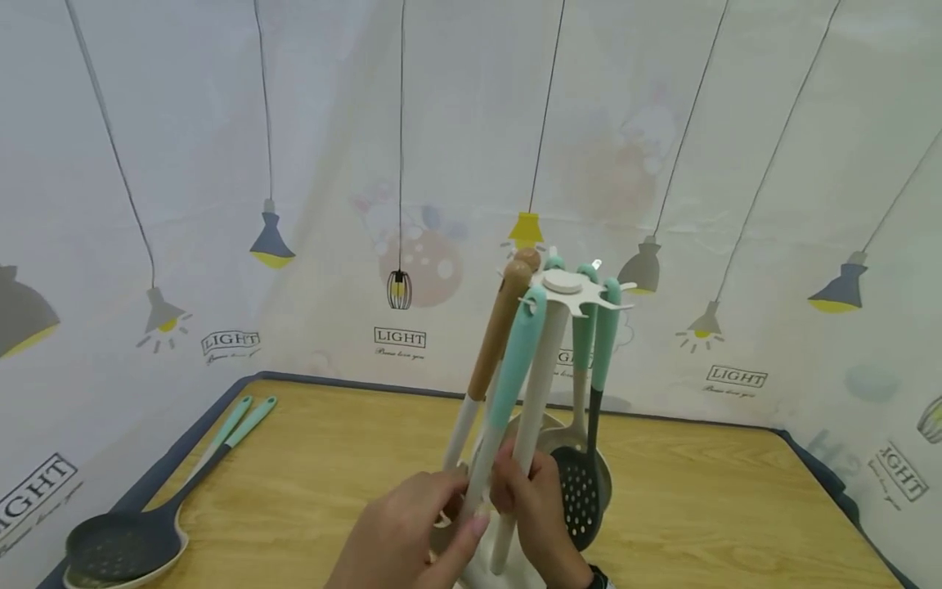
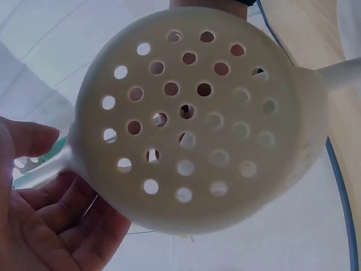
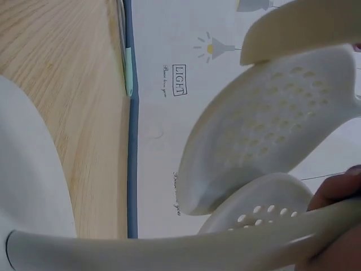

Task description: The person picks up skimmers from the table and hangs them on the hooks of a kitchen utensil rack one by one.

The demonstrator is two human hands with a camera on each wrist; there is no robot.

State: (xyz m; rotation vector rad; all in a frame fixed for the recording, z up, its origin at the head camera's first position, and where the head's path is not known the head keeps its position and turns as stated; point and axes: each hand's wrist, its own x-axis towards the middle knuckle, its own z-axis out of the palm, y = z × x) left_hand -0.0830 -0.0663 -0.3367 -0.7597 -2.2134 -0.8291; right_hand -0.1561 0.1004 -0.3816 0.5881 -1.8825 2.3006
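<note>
A white utensil stand (image 1: 562, 282) with a hooked top carries several hanging utensils. My right hand (image 1: 533, 499) grips its upright pole (image 1: 545, 376), which also crosses the right wrist view, with fingers (image 3: 338, 189) at its right end. My left hand (image 1: 412, 523) pinches a pale skimmer by its neck, below the turquoise handle (image 1: 518, 352). In the left wrist view the round, holed head of this skimmer (image 2: 192, 214) hides much of what lies behind, and the hand (image 2: 62, 220) is at its neck. A black skimmer (image 1: 577, 503) hangs on the stand's right side.
Two wooden-handled utensils (image 1: 504, 327) hang at the stand's left. On the wooden table (image 1: 309, 458), a black skimmer (image 1: 121, 544) lies over a pale utensil (image 1: 213, 462) at the left edge. A lamp-patterned cloth (image 1: 471, 123) surrounds the table.
</note>
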